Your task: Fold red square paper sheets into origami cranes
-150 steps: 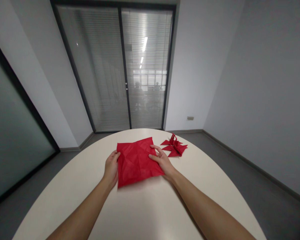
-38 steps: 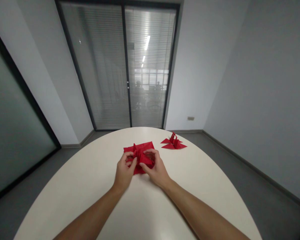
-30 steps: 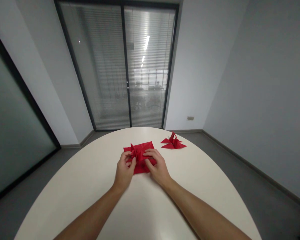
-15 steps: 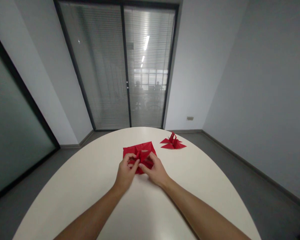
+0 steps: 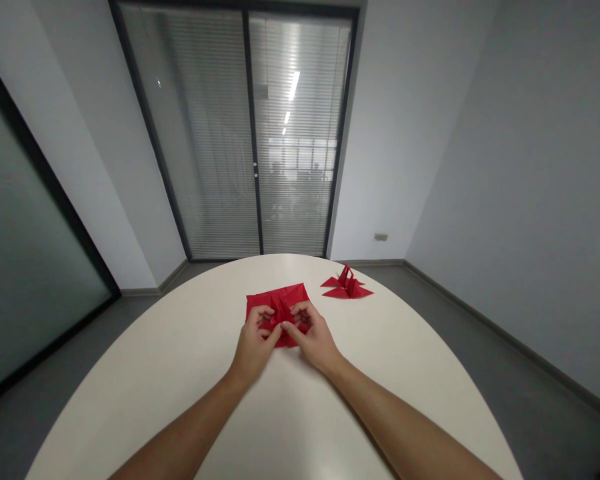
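Observation:
A partly folded red paper sheet [image 5: 279, 303] lies on the round white table [image 5: 180, 373], a little beyond its middle. My left hand [image 5: 253, 343] and my right hand [image 5: 313, 337] meet over the sheet's near edge. Both have curled fingers pinching folds of the paper, thumbs close together. The sheet's near half is hidden under my fingers. A finished red origami crane [image 5: 347, 285] stands on the table to the right of the sheet, apart from both hands.
The table's far edge curves just behind the sheet and crane. Beyond it are a grey floor [image 5: 480, 333], glass sliding doors with blinds [image 5: 250, 133], a glass partition [image 5: 20, 267] at left and a plain wall at right.
Five seconds ago the sheet lay wide and flat under my spread hands. Since then it has been folded smaller, and my fingers have shifted along its near folds, now pinching closer together.

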The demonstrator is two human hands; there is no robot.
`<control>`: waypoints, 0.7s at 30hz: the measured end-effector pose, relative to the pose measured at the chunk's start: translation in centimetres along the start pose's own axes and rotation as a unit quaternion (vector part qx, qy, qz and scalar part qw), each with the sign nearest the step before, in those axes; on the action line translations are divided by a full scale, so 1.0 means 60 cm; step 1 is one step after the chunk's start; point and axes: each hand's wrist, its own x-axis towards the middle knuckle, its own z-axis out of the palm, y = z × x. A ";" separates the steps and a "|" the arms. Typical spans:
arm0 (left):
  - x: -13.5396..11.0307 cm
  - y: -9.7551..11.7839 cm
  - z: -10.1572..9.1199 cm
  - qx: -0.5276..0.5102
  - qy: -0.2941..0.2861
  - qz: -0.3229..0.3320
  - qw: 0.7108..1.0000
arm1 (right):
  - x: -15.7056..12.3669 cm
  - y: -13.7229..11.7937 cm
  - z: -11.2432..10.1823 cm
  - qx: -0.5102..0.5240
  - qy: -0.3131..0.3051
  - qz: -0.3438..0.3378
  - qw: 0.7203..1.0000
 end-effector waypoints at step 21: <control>-0.001 0.008 0.003 0.005 -0.074 -0.014 0.997 | 0.004 0.002 -0.004 0.077 0.038 0.011 0.996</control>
